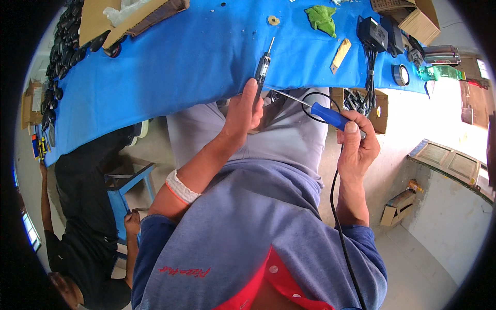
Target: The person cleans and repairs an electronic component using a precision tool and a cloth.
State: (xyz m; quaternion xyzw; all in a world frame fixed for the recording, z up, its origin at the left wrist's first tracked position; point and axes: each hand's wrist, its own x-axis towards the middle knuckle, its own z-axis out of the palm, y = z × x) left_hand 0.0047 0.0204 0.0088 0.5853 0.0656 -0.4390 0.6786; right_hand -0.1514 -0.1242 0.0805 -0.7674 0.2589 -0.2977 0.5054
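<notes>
My left hand (244, 111) is closed around a slim black pen-shaped tool (262, 68) with a thin metal tip that points away from me over the table edge. In my right hand (357, 142), the fingers grip the blue handle of a screwdriver (330, 116). Its long metal shaft runs left, and its end meets or passes behind the black tool near my left fingers; I cannot tell which. A thin black cable (336, 206) loops by the screwdriver and runs down past my right forearm.
A blue-covered table (196, 62) bears a green cloth (321, 19), a yellowish strip (340, 56), a black power adapter (373, 34) and a tape roll (400, 75). Open cartons (137, 23) and black rounded parts (64, 46) lie at left. Another person (88, 206) is nearby at left.
</notes>
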